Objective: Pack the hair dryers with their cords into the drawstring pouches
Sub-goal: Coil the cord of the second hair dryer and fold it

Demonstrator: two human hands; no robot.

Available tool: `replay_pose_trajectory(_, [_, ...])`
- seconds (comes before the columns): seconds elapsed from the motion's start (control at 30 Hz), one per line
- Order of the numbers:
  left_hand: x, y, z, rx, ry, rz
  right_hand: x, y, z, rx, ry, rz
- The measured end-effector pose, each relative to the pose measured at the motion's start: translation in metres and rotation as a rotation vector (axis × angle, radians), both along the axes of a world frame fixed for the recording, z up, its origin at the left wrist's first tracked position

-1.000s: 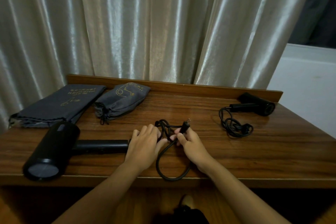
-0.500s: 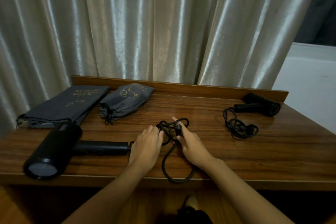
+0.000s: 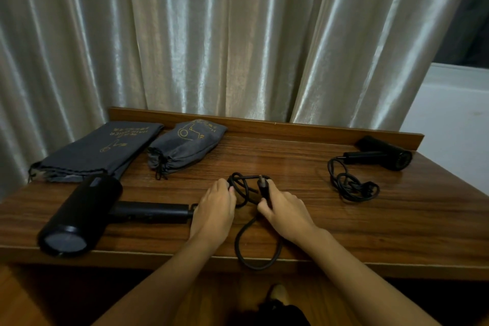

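The cord [image 3: 260,243] of the big hair dryer [image 3: 82,213] is being bunched up: your right hand [image 3: 287,210] pinches its plug [image 3: 264,188], your left hand [image 3: 214,210] holds the loops beside it, so next wind the loose loop near your wrists.

We see a dark wooden table [image 3: 344,219] with a raised back rail, shiny pleated silvery curtains [image 3: 211,34] hanging behind it.

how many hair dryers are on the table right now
2. A large hair dryer lies at the near left edge, its cord in both hands. A small hair dryer lies at the far right corner. The closed pouch may hide another.
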State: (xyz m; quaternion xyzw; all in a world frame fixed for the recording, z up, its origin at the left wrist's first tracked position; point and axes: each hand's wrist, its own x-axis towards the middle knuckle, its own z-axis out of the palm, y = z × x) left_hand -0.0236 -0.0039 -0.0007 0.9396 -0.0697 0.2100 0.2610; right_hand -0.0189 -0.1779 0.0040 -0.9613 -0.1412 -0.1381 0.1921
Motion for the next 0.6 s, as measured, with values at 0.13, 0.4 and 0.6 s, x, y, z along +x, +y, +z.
replay_pose_trajectory(0.13, [0.000, 0.000, -0.002, -0.010, 0.002, -0.005, 0.002, 0.007, 0.006, -0.137, 0.070, 0.007])
replay_pose_trajectory(0.4, [0.003, 0.000, -0.005, -0.009, -0.015, 0.004, 0.005, 0.016, 0.014, -0.292, 0.295, 0.016])
replay_pose_trajectory(0.6, [0.003, -0.001, -0.007, 0.041, -0.057, 0.018, 0.012, 0.018, 0.024, -0.391, 0.225, 0.080])
